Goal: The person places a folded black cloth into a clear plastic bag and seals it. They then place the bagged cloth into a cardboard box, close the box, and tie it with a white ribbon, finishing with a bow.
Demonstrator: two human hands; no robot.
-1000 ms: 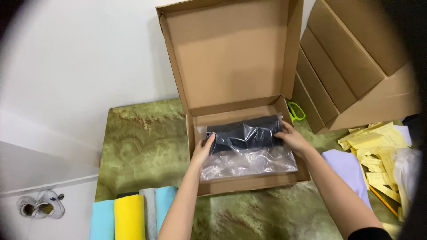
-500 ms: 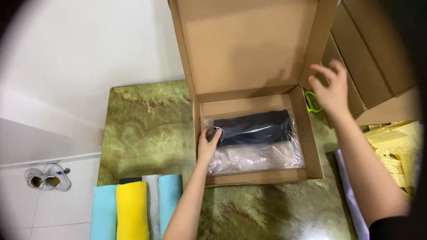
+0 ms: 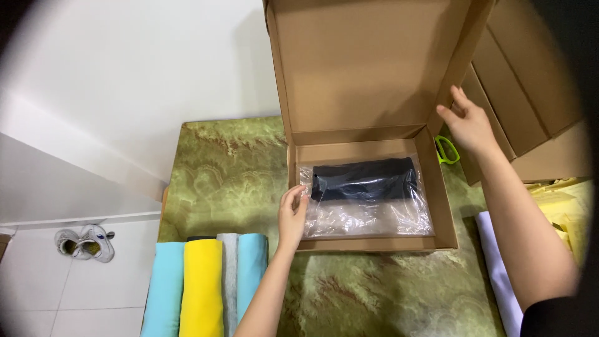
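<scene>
Resting at the box's near-left wall, the left hand (image 3: 292, 215) has its fingers (image 3: 301, 198) loosely apart, touching the corner of the clear bag of dark cloth (image 3: 365, 195), seemingly steadying it in the cardboard box (image 3: 444, 206). Farther off, the right hand (image 3: 469, 125), fingers spread, meets the raised lid (image 3: 362, 62), apparently to hold it.
</scene>
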